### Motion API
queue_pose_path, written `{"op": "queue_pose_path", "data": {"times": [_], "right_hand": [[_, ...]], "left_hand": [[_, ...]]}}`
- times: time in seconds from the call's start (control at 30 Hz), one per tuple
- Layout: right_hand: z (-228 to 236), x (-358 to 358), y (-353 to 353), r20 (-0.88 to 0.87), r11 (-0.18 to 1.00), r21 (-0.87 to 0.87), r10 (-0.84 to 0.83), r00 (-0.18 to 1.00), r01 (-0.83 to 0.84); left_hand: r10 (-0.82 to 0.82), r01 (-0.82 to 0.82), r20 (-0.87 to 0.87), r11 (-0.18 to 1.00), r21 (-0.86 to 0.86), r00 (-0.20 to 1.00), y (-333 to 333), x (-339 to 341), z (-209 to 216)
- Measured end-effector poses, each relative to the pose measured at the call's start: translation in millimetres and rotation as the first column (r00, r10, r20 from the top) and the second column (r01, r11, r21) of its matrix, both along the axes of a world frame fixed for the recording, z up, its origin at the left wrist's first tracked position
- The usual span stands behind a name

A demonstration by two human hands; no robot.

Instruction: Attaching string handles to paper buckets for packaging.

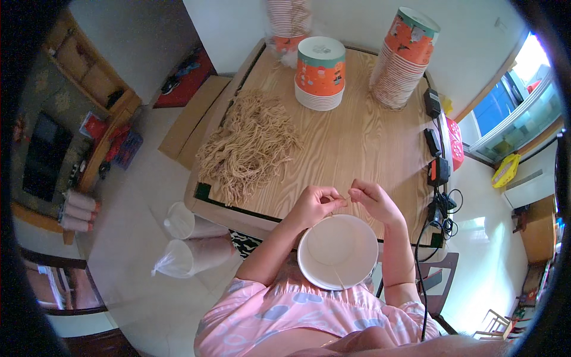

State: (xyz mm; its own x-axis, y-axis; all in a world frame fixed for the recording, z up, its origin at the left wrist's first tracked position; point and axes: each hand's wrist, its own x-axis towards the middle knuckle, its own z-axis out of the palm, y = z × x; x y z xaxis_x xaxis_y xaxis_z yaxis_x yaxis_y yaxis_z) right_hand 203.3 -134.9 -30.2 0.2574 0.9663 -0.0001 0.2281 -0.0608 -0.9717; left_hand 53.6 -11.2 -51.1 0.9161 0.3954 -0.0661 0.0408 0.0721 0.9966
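A white paper bucket (315,244) is in front of me at the near table edge, its open mouth tilted up toward me. Just beyond its far rim, my left hand (321,204) and my right hand (373,200) are close together, fingertips pinched. A thin tan string seems to run between them, though little of it shows. Another fine tan strand (339,280) crosses the bucket's near rim. To the left on the table, a loose heap of tan twisted strings (250,143) spreads toward the corner.
Nested orange-and-green paper buckets (321,74) stand mid-table, with a tall stack (401,62) at back right and another stack (288,21) at the back. Power adapters (438,171) and black cables line the right edge. Bagged buckets (199,256) lie on the floor at left, near a cardboard box (193,119).
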Motion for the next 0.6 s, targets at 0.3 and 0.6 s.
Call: {"op": "queue_pose_path", "data": {"times": [0.3, 0.6], "right_hand": [[7.9, 0.9, -5.0, 0.035, 0.999, 0.008, -0.039, 0.999, 0.038], [2.1, 4.1, -7.5, 0.009, 0.999, 0.025, -0.026, 1.000, 0.026]], "left_hand": [[0.001, -0.001, -0.005, 1.000, -0.015, 1.000, -0.7, 1.0, -1.2], [-0.003, 0.003, -0.025, 1.000, -0.014, 1.000, -0.3, -0.6, 2.7]]}}
